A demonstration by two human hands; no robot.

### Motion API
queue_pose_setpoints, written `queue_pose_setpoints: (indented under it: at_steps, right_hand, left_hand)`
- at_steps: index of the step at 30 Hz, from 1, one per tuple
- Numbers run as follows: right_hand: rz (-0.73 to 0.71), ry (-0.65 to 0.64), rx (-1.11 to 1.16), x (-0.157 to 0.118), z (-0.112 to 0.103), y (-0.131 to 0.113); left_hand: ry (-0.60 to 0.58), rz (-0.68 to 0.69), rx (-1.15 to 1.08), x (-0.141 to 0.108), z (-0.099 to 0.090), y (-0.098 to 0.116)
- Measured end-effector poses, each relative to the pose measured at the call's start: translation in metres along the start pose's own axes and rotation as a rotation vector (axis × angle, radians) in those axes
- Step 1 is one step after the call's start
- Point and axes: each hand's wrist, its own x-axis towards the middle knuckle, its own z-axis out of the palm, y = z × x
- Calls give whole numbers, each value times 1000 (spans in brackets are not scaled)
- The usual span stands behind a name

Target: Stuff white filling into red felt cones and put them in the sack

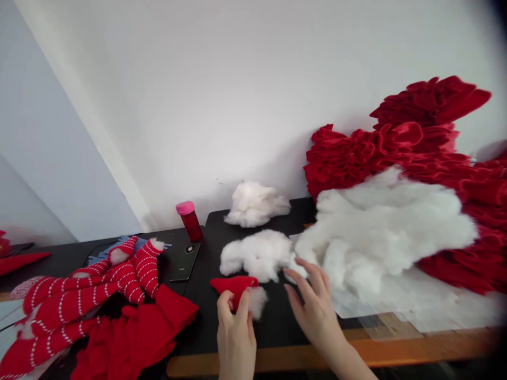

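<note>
Near the table's front, my left hand (236, 322) pinches a small red felt hat (234, 285), its pointed end facing left. White stuffing (258, 302) pokes out of the hat's right end. My right hand (315, 303) reaches over the black table with its fingers apart, at the edge of a small tuft of white stuffing (298, 268). Whether the fingertips touch that tuft I cannot tell. Just behind the hat lies a flat clump of stuffing (259, 254).
A large stuffing heap (388, 227) and stacked red fabric pieces (368, 153) fill the right side. Behind sits another stuffing clump (257, 203). Leftward are a red bottle with pink lid (190, 220), a phone (185, 262), striped stuffed pieces (79, 295) and red fabric (134, 332).
</note>
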Motion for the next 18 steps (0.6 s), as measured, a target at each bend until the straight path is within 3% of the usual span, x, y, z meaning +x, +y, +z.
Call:
queue_pose_setpoints:
  at_steps: [2,5,8,13,18]
  right_hand:
    - [-50,-186,85,-11,16,-15]
    - [146,-330,238,-20,41,-25]
    - [321,-301,286,-22,56,-25]
    - [303,-317,340,-22,58,-36]
    - [359,-80,431,-26,68,-51]
  left_hand:
    - [62,-77,-60,-4,-1,1]
    - [110,-220,-141,-3,-2,0]
    - [85,-276,-182,5,1,-2]
    - [104,-314,-261,16,4,-12]
    - [134,-285,-318,7,-8,-21]
